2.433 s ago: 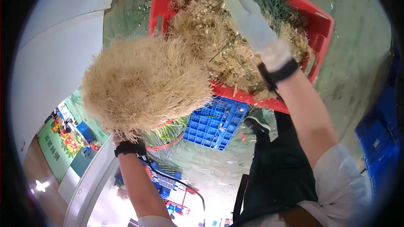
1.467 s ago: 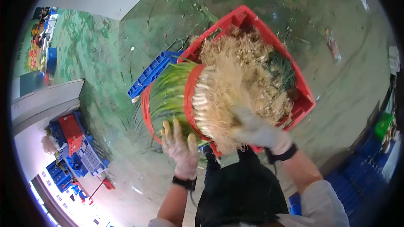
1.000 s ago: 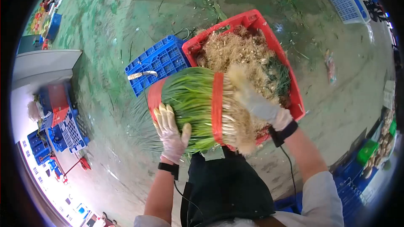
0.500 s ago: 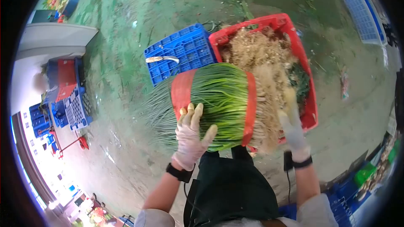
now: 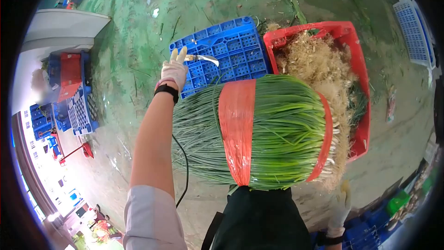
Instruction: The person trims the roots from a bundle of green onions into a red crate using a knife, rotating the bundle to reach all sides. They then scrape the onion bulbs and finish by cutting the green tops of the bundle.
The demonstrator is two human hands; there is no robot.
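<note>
A thick bundle of green onions (image 5: 277, 134) lies across my lap, bound by two red tape bands (image 5: 237, 129), with its pale roots pointing right. My left hand (image 5: 175, 68), in a light glove and with its fingers apart, is stretched out over the blue crate (image 5: 231, 48), just left of a knife (image 5: 203, 59) lying on it. It holds nothing. My gloved right hand (image 5: 341, 206) hangs low at the right, under the bundle's root end, fingers loose and holding nothing. A red crate (image 5: 363, 97) heaped with cut roots stands behind the bundle.
The green floor (image 5: 134, 41) is littered with plant scraps. Stacked blue and red crates (image 5: 69, 92) stand at the left beside a grey block (image 5: 64, 30). A pale perforated crate (image 5: 416, 30) lies at the upper right, and more blue crates (image 5: 370, 231) at the lower right.
My left hand has left the bundle and reached out to the blue crate by the knife. My right hand has dropped from the roots to below the bundle, which now rests on my lap.
</note>
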